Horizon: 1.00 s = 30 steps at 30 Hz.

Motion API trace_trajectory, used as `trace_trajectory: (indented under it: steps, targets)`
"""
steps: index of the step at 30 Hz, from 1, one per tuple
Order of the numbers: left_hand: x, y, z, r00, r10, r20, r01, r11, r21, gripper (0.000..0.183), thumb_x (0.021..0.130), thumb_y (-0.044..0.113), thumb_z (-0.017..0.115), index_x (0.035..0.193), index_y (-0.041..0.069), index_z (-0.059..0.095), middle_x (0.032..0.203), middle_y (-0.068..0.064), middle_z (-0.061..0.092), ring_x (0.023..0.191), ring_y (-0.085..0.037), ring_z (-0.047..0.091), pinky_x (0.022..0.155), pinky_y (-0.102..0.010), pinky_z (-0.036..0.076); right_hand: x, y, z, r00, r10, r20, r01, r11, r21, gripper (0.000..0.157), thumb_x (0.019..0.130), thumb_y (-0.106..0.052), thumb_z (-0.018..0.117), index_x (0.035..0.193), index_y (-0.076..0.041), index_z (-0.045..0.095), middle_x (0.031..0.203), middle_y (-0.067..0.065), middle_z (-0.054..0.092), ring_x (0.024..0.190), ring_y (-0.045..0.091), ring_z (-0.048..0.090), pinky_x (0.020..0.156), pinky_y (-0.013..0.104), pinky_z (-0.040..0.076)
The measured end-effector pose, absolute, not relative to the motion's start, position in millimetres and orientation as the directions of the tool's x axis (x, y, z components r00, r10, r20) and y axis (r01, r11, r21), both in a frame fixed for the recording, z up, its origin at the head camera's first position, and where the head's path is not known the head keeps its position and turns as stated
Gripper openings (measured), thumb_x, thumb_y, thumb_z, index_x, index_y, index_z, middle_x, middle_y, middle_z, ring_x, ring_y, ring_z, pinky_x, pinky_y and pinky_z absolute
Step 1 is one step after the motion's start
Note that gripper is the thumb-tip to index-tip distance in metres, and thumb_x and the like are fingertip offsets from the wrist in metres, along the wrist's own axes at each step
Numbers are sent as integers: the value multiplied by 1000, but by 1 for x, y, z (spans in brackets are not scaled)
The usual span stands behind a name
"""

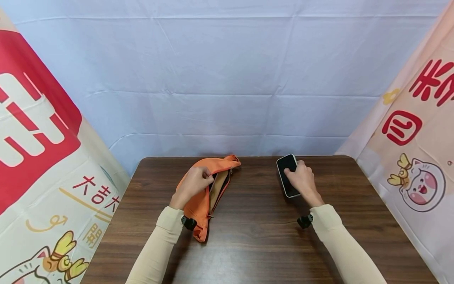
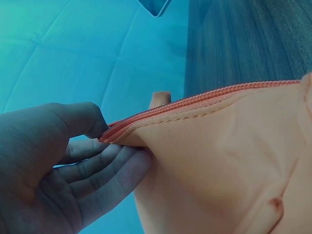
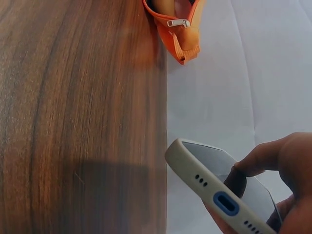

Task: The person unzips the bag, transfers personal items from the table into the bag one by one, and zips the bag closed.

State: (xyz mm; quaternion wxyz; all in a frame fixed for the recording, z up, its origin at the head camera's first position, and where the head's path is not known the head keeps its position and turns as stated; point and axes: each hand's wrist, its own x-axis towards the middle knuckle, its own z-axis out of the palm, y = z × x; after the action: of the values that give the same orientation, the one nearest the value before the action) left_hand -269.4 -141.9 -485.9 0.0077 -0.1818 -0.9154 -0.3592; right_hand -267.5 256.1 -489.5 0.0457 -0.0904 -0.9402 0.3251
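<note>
On the left of the table lies an orange zippered pouch (image 1: 197,202), its zipper open and a tan lining showing. My left hand (image 1: 196,180) pinches the zipper edge between thumb and fingers; the left wrist view shows the orange zipper edge (image 2: 195,101) lifted at the fingertips. To the right, my right hand (image 1: 301,178) grips a smartphone (image 1: 285,173) in a pale case, thumb over its dark screen. In the right wrist view the phone (image 3: 204,180) is tilted above the table, its charging port facing the camera. A metal zipper pull (image 3: 179,22) shows at the pouch's end.
The dark wooden table (image 1: 255,236) ends at a pale blue cloth backdrop (image 1: 220,79). Printed cloths hang at the left (image 1: 46,157) and right (image 1: 418,130) sides. A black wrist camera (image 1: 189,223) sits on the left wrist, another camera (image 1: 305,221) on the right.
</note>
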Motion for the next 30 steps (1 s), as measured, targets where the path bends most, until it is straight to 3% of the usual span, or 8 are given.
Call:
trace_trajectory:
  steps: [11, 30]
  targets:
    - [-270, -141, -487, -934, 326, 143, 337, 679, 652, 8, 102, 10, 66, 96, 7, 72, 84, -4, 70, 64, -13, 55, 65, -30, 46, -267, 253, -491, -980, 199, 28, 136, 761, -635, 63, 103, -34, 60, 141, 14, 47, 114, 39, 65, 89, 45, 72, 66, 45, 60]
    - [-271, -141, -486, -933, 331, 142, 340, 681, 648, 8, 102, 10, 67, 97, 7, 72, 86, -5, 70, 66, -13, 56, 66, -29, 47, -267, 243, -490, -979, 202, 22, 141, 753, -643, 64, 104, -34, 60, 145, 12, 46, 118, 38, 66, 96, 47, 71, 76, 52, 58]
